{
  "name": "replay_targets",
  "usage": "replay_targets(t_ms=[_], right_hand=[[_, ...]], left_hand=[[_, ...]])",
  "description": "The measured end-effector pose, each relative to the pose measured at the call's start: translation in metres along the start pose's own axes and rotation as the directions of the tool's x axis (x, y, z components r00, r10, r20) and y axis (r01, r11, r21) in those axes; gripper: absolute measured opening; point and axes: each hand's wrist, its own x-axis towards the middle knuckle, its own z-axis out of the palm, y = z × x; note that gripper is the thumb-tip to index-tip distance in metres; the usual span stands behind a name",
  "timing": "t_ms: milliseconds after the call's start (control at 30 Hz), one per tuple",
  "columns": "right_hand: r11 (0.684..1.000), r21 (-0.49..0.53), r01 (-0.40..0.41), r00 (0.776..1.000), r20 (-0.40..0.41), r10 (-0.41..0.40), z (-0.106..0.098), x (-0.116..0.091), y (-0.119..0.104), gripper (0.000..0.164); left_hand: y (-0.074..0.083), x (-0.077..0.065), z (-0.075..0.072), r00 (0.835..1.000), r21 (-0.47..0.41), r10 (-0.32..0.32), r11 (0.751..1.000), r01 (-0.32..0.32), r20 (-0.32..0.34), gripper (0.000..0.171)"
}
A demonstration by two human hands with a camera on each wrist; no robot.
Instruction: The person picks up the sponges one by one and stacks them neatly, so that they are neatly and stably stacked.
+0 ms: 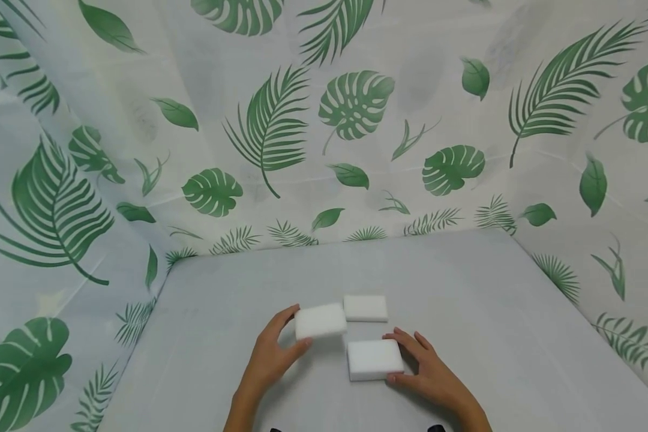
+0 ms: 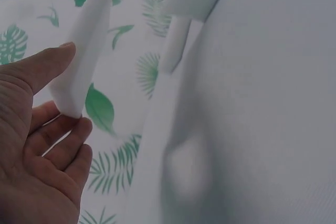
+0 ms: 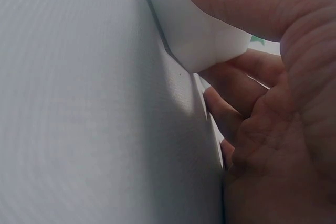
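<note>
Three white rectangular sponges are in the head view. My left hand (image 1: pixel 272 351) pinches one sponge (image 1: pixel 320 321) by its left end, between thumb and fingers, and holds it raised off the table. In the left wrist view, that lifted sponge (image 2: pixel 86 51) is seen from its narrow side. With thumb and fingers, my right hand (image 1: pixel 429 372) grips the right end of the nearest sponge (image 1: pixel 375 360), which lies flat on the table. The right wrist view shows the thumb over this sponge's (image 3: pixel 202 40) edge. The third sponge (image 1: pixel 365 308) lies untouched farther back.
The grey-white table (image 1: pixel 437 282) runs back to a white curtain (image 1: pixel 389 174) with green leaf prints, which also hangs along the left and right sides. Two small dark objects show at the bottom edge of the head view.
</note>
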Motion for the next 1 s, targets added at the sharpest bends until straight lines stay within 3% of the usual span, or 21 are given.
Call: replay_targets(t_ms=[433, 633, 1000], right_hand=[[0.999, 0.009, 0.033, 0.999, -0.015, -0.033, 0.0, -0.001, 0.001, 0.077], [1.0, 0.002, 0.013, 1.0, -0.008, -0.013, -0.001, -0.001, 0.0, 0.078], [0.999, 0.002, -0.042, 0.999, 0.014, 0.042, -0.002, -0.001, -0.003, 0.096]], left_hand=[[0.024, -0.012, 0.031, 0.995, -0.046, 0.053, 0.998, -0.049, 0.081, 0.068], [0.028, -0.013, 0.049, 0.99, -0.068, 0.081, 0.995, -0.073, 0.119, 0.067], [0.029, -0.022, 0.077, 0.987, -0.116, 0.058, 0.992, -0.04, 0.151, 0.067]])
